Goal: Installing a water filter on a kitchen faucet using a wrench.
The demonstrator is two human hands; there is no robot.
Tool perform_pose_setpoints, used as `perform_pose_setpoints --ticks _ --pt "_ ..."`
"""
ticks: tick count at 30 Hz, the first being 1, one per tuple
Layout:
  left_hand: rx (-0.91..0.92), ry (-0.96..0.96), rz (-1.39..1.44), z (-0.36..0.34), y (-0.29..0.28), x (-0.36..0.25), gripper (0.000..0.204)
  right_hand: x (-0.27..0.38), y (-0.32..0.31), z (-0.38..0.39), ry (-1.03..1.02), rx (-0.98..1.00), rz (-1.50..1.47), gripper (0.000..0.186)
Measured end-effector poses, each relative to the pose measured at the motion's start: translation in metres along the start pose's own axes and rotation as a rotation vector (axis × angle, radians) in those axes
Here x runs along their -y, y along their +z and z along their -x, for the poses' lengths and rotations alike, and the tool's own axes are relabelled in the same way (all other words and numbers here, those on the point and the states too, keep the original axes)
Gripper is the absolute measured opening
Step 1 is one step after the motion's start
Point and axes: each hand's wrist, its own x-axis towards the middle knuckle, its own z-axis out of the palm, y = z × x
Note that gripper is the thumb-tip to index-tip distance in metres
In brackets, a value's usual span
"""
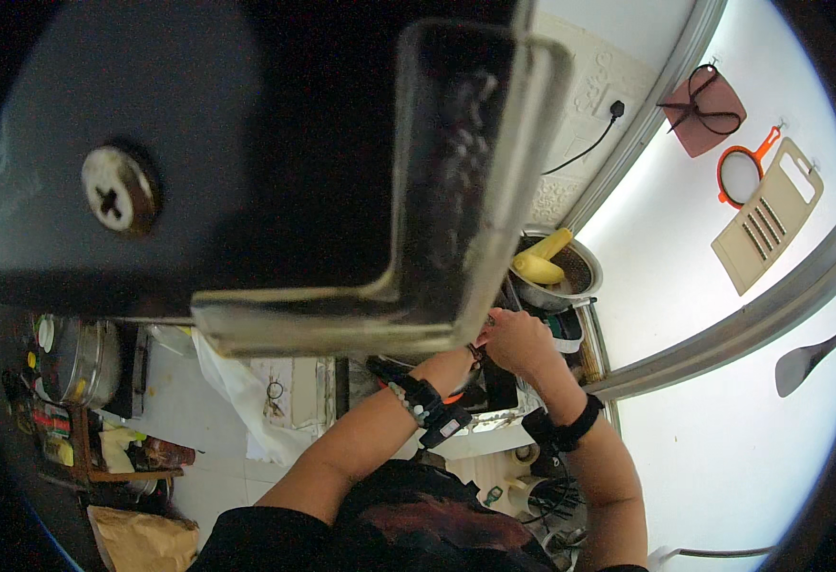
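Note:
My left hand (453,366) reaches over the dark stovetop, and its fingers are mostly hidden behind the clear corner guard and my other hand. Right beside it, my right hand (525,339) has its fingers curled closed; whatever lies between them cannot be made out. The two hands meet or overlap. Beneath my left wrist a round pan-like shape with an orange glint (464,393) partly shows. Just beyond my right hand stands a metal bowl (585,286) with yellow, elongated pieces of food (539,267) in it. Both wrists wear black straps.
A dark hood panel (275,143) with a clear corner guard (341,329) fills the upper left, close to me. A grater (769,217), orange-rimmed strainer (740,175) and scissors (696,107) hang at right. White cloth (241,396) hangs left of the stove.

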Motion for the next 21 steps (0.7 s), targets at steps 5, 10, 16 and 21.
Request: perform_pose_setpoints --ticks 5,10,16,21 --pt "-0.019 -0.030 -0.085 0.046 0.015 -0.018 0.021 0.008 0.021 0.005 0.024 -0.087 -0.006 0.023" --pt "0.091 -0.009 0.039 0.023 0.000 -0.010 0.025 0.022 0.027 0.004 0.053 -0.164 0.011 0.019" --pt "0.064 -0.101 0.005 0.010 -0.002 -0.020 0.022 0.026 0.024 0.003 0.049 -0.170 0.022 0.021" --pt "-0.052 -0.110 -0.251 0.025 0.001 -0.025 0.020 0.019 0.012 0.003 0.090 -0.133 -0.013 0.023"
